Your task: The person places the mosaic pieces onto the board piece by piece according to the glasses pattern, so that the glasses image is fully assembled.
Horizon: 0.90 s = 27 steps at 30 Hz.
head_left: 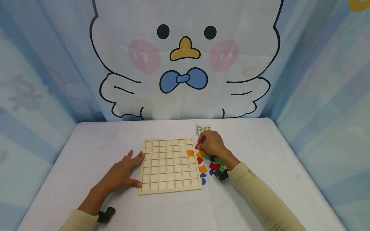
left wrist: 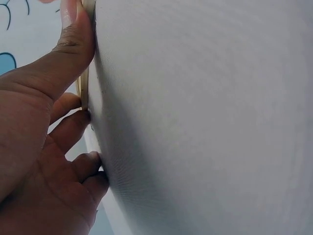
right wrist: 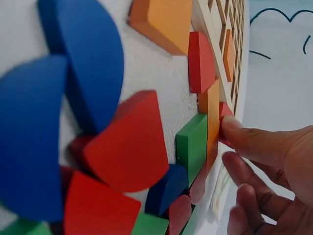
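Observation:
A wooden grid board [head_left: 163, 192] lies flat, with one orange square [head_left: 190, 153] in a cell by its right side. My left hand [head_left: 122, 173] rests against the board's left edge, fingers spread; the left wrist view shows the thumb [left wrist: 73, 49] along that edge. Beyond the board's right edge, my right hand [head_left: 212, 143] pinches a red piece [head_left: 198, 146] between thumb and finger. In the right wrist view that red piece [right wrist: 225, 112] is partly covered by the thumb, so its full outline is hidden. An orange block [right wrist: 211, 127] and a green block [right wrist: 191, 142] lie close by.
Loose red, green, orange and blue pieces pile up right of the board, among them a red quarter-circle [right wrist: 132, 147] and a blue half-circle [right wrist: 98, 58]. A small printed card [head_left: 201, 129] lies behind the right hand. Printed curtains stand around the white table [head_left: 173, 211].

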### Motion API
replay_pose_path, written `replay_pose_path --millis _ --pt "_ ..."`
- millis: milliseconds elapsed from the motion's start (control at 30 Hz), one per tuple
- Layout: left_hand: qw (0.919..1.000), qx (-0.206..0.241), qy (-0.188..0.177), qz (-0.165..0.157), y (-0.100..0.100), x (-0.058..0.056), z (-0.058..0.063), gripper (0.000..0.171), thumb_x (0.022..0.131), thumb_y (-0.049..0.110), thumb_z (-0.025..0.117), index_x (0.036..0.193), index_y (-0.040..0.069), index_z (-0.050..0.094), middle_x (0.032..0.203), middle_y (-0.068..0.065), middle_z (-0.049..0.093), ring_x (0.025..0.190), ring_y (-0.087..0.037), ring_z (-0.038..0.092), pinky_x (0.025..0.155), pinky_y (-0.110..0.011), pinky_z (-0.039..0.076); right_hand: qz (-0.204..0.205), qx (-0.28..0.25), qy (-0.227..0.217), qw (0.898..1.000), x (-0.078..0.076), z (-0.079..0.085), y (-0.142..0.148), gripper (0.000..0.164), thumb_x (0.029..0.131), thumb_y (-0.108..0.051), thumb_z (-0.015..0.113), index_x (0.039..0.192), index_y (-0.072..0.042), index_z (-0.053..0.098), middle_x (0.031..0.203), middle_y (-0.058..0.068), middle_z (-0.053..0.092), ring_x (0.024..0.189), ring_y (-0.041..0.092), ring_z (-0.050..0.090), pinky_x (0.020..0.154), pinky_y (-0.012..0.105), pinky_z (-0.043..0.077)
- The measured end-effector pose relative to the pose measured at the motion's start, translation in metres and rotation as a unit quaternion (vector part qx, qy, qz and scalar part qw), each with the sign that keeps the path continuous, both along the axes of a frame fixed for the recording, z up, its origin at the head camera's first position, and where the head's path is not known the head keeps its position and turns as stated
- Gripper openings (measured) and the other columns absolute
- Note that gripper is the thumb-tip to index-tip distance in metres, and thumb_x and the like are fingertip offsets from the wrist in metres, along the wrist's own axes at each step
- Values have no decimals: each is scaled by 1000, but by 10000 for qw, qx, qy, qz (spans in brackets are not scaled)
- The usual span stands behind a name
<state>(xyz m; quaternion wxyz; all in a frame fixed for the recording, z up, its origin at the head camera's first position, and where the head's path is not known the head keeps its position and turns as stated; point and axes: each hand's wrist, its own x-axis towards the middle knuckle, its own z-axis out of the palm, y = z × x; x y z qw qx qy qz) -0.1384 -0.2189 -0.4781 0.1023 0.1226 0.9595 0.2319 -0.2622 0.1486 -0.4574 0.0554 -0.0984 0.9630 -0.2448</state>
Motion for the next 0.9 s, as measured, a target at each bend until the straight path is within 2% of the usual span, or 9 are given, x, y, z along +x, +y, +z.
replay_pose_path --millis 200,333,567,900 --pt "10000 16 65 -32 0 1 1 120 66 46 97 166 17 37 173 -12 33 155 -61 25 114 -78 36 -124 -10 -36 9999 3 1 6 14 91 -25 87 90 -18 75 87 1 69 81 20 61 73 31 53" --pt "10000 30 57 -21 0 1 1 120 66 45 97 166 17 37 173 -14 32 154 -63 26 113 -79 36 -255 -246 61 9994 7 1 7 12 92 -24 85 91 -19 75 87 0 70 82 20 61 71 31 51" --pt "10000 11 41 11 0 1 1 120 67 42 98 166 17 36 174 -15 31 154 -62 25 115 -77 36 -31 -834 82 9965 13 -4 -7 8 96 -22 81 98 -19 75 87 1 70 76 20 59 63 29 46" --pt "10000 37 68 -22 -1 2 2 120 66 45 98 166 17 38 173 -16 32 152 -64 28 113 -78 38 -369 -514 -17 9980 18 -12 -27 8 95 -27 81 94 -22 75 81 0 67 61 16 61 49 26 45"
